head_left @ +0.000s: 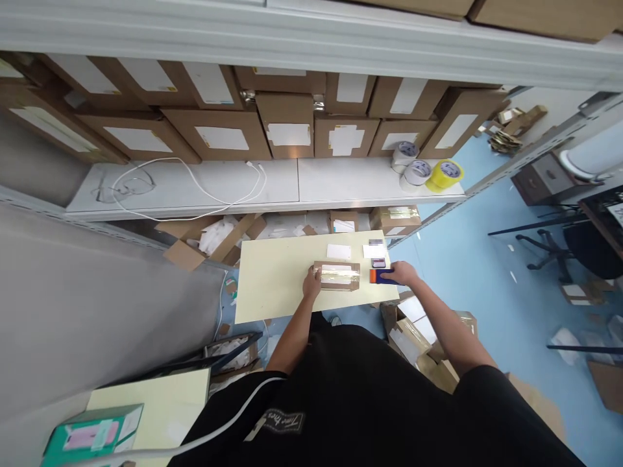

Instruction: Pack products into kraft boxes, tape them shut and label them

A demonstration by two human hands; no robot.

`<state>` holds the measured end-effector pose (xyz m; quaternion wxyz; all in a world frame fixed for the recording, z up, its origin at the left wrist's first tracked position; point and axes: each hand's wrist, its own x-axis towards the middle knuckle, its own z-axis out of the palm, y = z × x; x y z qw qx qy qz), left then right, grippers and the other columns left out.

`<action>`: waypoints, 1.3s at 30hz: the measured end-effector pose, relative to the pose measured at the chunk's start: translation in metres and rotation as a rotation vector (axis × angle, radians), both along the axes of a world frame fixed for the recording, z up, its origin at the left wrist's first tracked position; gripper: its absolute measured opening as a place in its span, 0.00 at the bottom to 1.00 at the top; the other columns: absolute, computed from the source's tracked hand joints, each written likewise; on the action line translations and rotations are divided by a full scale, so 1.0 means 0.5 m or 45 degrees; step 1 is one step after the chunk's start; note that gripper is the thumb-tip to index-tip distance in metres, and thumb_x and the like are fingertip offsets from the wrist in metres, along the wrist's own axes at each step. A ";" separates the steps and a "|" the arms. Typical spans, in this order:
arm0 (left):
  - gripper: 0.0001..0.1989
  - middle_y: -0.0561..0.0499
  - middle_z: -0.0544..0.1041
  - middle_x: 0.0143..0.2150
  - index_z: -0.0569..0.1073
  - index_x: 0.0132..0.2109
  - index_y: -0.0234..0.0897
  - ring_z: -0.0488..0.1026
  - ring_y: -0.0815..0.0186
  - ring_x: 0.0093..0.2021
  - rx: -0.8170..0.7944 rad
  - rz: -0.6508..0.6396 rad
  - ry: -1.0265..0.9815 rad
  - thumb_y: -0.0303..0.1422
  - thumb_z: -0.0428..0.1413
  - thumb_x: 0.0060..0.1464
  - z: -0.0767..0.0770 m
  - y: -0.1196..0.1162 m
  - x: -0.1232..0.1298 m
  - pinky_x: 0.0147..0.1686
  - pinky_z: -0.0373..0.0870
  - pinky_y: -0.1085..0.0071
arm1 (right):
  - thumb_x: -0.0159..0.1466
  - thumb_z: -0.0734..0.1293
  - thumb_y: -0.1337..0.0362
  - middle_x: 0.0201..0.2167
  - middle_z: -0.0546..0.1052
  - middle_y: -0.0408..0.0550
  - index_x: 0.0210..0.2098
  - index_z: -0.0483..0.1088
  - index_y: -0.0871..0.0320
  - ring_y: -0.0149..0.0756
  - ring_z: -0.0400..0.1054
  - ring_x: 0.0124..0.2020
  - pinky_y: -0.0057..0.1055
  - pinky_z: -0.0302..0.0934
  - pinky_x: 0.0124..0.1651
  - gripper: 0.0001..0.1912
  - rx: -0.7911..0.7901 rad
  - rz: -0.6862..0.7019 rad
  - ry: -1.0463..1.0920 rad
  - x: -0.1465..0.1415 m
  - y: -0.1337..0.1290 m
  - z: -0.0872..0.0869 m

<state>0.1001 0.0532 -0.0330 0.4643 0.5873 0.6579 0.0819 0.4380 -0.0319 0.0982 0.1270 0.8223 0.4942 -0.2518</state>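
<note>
A small cardboard box (335,276) with a white label under shiny tape lies on the pale yellow table (272,272). My left hand (312,284) grips its left end, fingers closed against the cardboard. To the right of the box, my right hand (402,273) is closed round a dark blue handheld tool with an orange end (374,276); its exact kind is unclear. The orange end points toward the box, apart from it. Just beyond the tool lies a small dark rectangular item (378,263). White paper labels (339,251) sit farther back on the table.
Behind the table, a white shelf (282,188) holds a row of labelled cardboard boxes (221,137), a white cable (195,178) and tape rolls (417,174). An open carton (187,254) stands below at left. More boxes (413,340) lie on the floor at right.
</note>
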 end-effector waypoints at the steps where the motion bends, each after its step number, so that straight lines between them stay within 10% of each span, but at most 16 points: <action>1: 0.31 0.38 0.77 0.63 0.60 0.73 0.39 0.76 0.48 0.62 0.008 -0.008 -0.008 0.49 0.42 0.72 -0.002 -0.001 0.001 0.58 0.72 0.56 | 0.63 0.74 0.44 0.32 0.82 0.55 0.32 0.79 0.57 0.44 0.77 0.38 0.31 0.59 0.36 0.20 0.007 -0.045 -0.041 0.031 -0.027 -0.001; 5: 0.30 0.39 0.76 0.65 0.61 0.73 0.40 0.75 0.49 0.63 0.008 -0.011 -0.047 0.49 0.43 0.72 -0.014 0.007 -0.016 0.60 0.71 0.56 | 0.63 0.73 0.44 0.36 0.82 0.56 0.34 0.79 0.56 0.45 0.76 0.39 0.31 0.56 0.34 0.20 0.021 -0.068 -0.053 0.060 -0.077 -0.024; 11: 0.27 0.40 0.77 0.65 0.70 0.67 0.37 0.75 0.53 0.64 -0.089 0.125 -0.168 0.49 0.49 0.71 -0.012 0.065 -0.111 0.61 0.70 0.62 | 0.66 0.69 0.40 0.35 0.83 0.51 0.33 0.78 0.56 0.40 0.76 0.37 0.29 0.52 0.31 0.25 0.115 -0.016 0.190 -0.067 -0.002 -0.046; 16: 0.32 0.37 0.76 0.65 0.70 0.67 0.34 0.70 0.48 0.68 0.033 0.310 -0.034 0.52 0.53 0.67 0.034 0.117 -0.178 0.66 0.65 0.57 | 0.66 0.68 0.38 0.38 0.83 0.52 0.37 0.80 0.56 0.42 0.77 0.40 0.29 0.57 0.33 0.26 0.271 0.054 0.279 -0.220 0.099 0.003; 25: 0.34 0.44 0.83 0.56 0.76 0.61 0.42 0.78 0.51 0.57 0.106 0.158 0.029 0.58 0.63 0.55 0.128 0.132 -0.201 0.56 0.71 0.63 | 0.70 0.65 0.43 0.47 0.82 0.62 0.50 0.79 0.61 0.50 0.77 0.51 0.35 0.66 0.48 0.27 0.270 0.285 0.257 -0.443 0.186 0.075; 39: 0.29 0.46 0.82 0.57 0.74 0.58 0.45 0.79 0.54 0.58 0.089 0.197 0.114 0.59 0.55 0.60 0.104 0.091 -0.161 0.56 0.72 0.63 | 0.65 0.70 0.41 0.41 0.82 0.64 0.43 0.80 0.61 0.50 0.78 0.46 0.34 0.68 0.43 0.28 0.174 -0.019 0.200 -0.227 0.069 -0.004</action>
